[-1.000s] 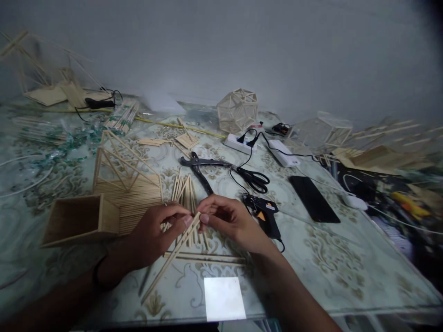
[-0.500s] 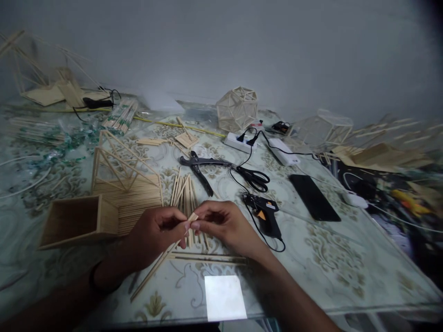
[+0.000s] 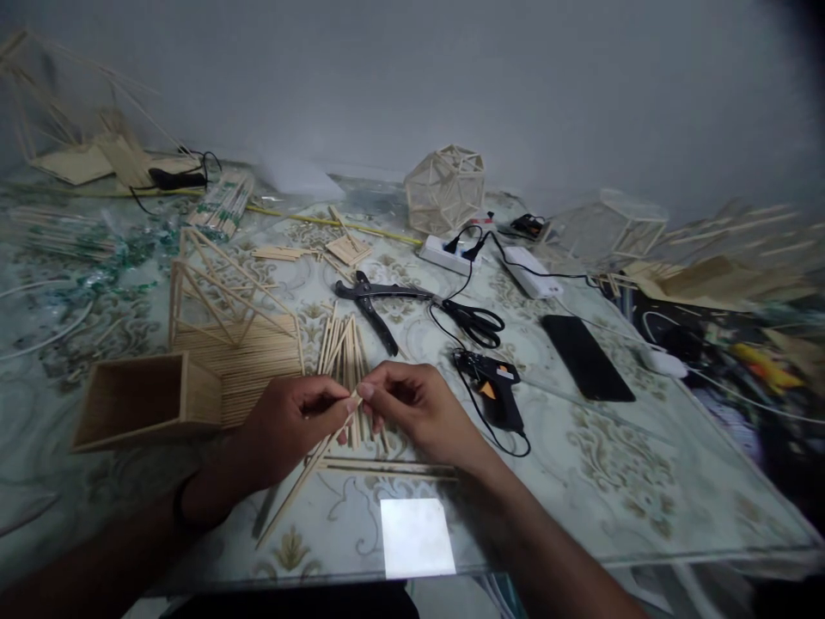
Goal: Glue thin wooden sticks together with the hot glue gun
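My left hand [image 3: 302,421] is closed in a pinch on thin wooden sticks [image 3: 290,505], which slant down toward the table's front edge. Meeting it at the sticks' upper end, my right hand [image 3: 412,404] pinches there with thumb and forefinger; the fingers hide how many sticks are held. Behind both hands a loose pile of wooden sticks [image 3: 346,340] lies on the patterned table cover. A few more sticks [image 3: 393,468] lie crosswise just in front. Left of my left hand are a wooden box [image 3: 201,404] on its side and a mat of sticks [image 3: 258,371].
A glue gun [image 3: 495,387], scissors [image 3: 473,322] and a black cutter [image 3: 377,314] lie right and ahead. Farther off are a phone [image 3: 588,357], a power strip [image 3: 448,255] and a geometric stick frame [image 3: 444,191]. Another stick frame [image 3: 225,297] stands at left.
Both hands stay together at the sticks' end. The right fingers have shifted slightly, and the held sticks' lower end has moved a little right and up. The view has tilted slightly.
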{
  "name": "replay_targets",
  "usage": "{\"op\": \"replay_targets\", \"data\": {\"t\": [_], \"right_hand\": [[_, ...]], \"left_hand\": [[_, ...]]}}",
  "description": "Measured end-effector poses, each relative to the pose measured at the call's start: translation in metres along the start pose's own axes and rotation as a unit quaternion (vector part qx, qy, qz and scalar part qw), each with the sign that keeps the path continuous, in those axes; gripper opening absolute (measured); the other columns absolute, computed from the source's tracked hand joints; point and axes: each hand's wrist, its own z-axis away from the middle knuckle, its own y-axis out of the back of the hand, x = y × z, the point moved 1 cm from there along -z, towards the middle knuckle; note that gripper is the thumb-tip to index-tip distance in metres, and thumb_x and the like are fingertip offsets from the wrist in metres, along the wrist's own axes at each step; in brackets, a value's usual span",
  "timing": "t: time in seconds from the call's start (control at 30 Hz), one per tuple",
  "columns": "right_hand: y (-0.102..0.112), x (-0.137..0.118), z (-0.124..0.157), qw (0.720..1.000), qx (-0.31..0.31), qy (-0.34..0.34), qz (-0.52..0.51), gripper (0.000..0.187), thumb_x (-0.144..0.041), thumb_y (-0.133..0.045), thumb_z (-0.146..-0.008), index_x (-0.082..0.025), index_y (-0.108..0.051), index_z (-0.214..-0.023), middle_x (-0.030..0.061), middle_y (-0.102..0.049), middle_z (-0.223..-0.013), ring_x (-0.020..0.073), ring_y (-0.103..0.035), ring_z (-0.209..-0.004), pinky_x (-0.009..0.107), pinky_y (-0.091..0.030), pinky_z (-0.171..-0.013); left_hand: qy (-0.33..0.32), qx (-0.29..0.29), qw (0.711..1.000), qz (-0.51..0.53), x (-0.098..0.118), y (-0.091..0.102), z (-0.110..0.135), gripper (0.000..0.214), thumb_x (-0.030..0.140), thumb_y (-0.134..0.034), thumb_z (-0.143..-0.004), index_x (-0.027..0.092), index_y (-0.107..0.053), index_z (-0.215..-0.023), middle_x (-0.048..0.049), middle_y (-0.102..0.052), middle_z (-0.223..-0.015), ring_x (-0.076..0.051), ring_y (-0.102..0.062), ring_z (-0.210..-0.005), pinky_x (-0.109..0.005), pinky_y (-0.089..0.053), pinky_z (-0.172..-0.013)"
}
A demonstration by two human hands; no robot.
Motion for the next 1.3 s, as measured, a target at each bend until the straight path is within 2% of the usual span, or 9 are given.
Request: {"op": "replay_targets", "data": {"t": [0.23, 0.37, 0.43, 0.53, 0.67, 0.83, 1.03, 1.13, 1.3], "right_hand": [[0.003, 0.002, -0.003, 0.999, 0.0, 0.018, -0.034, 0.038, -0.054, -0.08, -0.09, -0.018, -0.076, -0.08, -0.0007, -0.072, -0.069, 0.0117, -0.065, -0.06, 0.027, -0.051, -0.065], [0.0, 0.007, -0.004, 0.998, -0.001, -0.015, -0.063, 0.038, -0.052, -0.09, -0.078, -0.018, -0.077, -0.088, -0.0003, -0.075, -0.072, 0.0126, -0.066, -0.061, 0.027, -0.053, -0.064], [-0.001, 0.009, -0.004, 0.997, -0.007, -0.031, -0.074, 0.038, -0.05, -0.093, -0.075, -0.017, -0.077, -0.087, -0.0002, -0.074, -0.073, 0.0121, -0.065, -0.059, 0.026, -0.053, -0.061], [-0.001, 0.008, -0.003, 0.997, -0.009, -0.027, -0.071, 0.038, -0.051, -0.09, -0.079, -0.017, -0.074, -0.08, -0.0014, -0.07, -0.07, 0.0108, -0.062, -0.056, 0.025, -0.049, -0.056], [0.007, 0.001, -0.002, 0.999, 0.027, -0.005, -0.04, 0.041, -0.053, -0.086, -0.084, -0.017, -0.068, -0.076, -0.0037, -0.064, -0.061, 0.0101, -0.058, -0.053, 0.024, -0.043, -0.055], [0.025, -0.008, 0.0, 0.997, 0.076, 0.025, -0.004, 0.04, -0.052, -0.086, -0.084, -0.018, -0.067, -0.076, -0.0031, -0.064, -0.056, 0.0119, -0.057, -0.051, 0.026, -0.041, -0.055], [0.042, -0.005, -0.002, 0.988, 0.139, 0.059, -0.016, 0.037, -0.049, -0.088, -0.082, -0.018, -0.069, -0.072, -0.0044, -0.061, -0.056, 0.0106, -0.056, -0.047, 0.026, -0.04, -0.052], [0.042, -0.006, -0.004, 0.989, 0.133, 0.062, -0.006, 0.037, -0.049, -0.088, -0.082, -0.019, -0.069, -0.075, -0.0052, -0.059, -0.057, 0.0109, -0.058, -0.05, 0.025, -0.043, -0.054], [0.038, -0.007, -0.006, 0.994, 0.09, 0.066, -0.014, 0.038, -0.054, -0.083, -0.087, -0.019, -0.07, -0.082, -0.0045, -0.062, -0.065, 0.0113, -0.062, -0.053, 0.027, -0.05, -0.058]], "left_hand": [[0.023, -0.007, 1.0, -0.007, 0.001, 0.004, -0.002, 0.025, 0.036, -0.069, -0.09, 0.018, -0.077, -0.075, -0.0008, -0.076, -0.068, -0.015, -0.066, -0.064, -0.025, -0.048, -0.063], [0.023, -0.006, 1.0, 0.004, 0.001, 0.005, -0.003, 0.027, 0.038, -0.069, -0.089, 0.018, -0.076, -0.074, -0.0012, -0.076, -0.066, -0.015, -0.066, -0.063, -0.025, -0.048, -0.061], [0.025, -0.006, 1.0, -0.002, 0.001, 0.004, -0.002, 0.028, 0.04, -0.069, -0.089, 0.018, -0.076, -0.074, -0.0014, -0.075, -0.066, -0.016, -0.066, -0.063, -0.026, -0.047, -0.061], [0.019, 0.004, 0.998, -0.058, -0.001, 0.003, -0.001, 0.033, 0.042, -0.069, -0.09, 0.017, -0.075, -0.069, -0.0006, -0.072, -0.063, -0.014, -0.061, -0.06, -0.026, -0.044, -0.059], [0.004, -0.005, 0.995, -0.1, 0.0, 0.001, 0.0, 0.031, 0.04, -0.071, -0.089, 0.017, -0.075, -0.069, -0.0004, -0.072, -0.064, -0.014, -0.06, -0.062, -0.026, -0.045, -0.062], [0.011, -0.036, 0.996, -0.085, 0.002, 0.0, 0.003, 0.021, 0.034, -0.071, -0.087, 0.018, -0.08, -0.077, -0.002, -0.079, -0.072, -0.016, -0.069, -0.067, -0.025, -0.05, -0.064], [0.038, -0.053, 0.997, -0.051, -0.001, 0.001, 0.004, 0.015, 0.031, -0.071, -0.085, 0.018, -0.076, -0.079, -0.0011, -0.077, -0.069, -0.017, -0.072, -0.066, -0.026, -0.051, -0.063], [0.07, -0.065, 0.995, -0.008, -0.003, 0.0, 0.003, 0.016, 0.033, -0.074, -0.085, 0.018, -0.073, -0.079, -0.0013, -0.077, -0.069, -0.019, -0.074, -0.067, -0.027, -0.053, -0.064], [0.116, -0.096, 0.987, 0.052, -0.003, -0.002, 0.002, 0.017, 0.031, -0.081, -0.076, 0.019, -0.07, -0.077, -0.0018, -0.079, -0.07, -0.02, -0.075, -0.069, -0.027, -0.052, -0.066]]}}
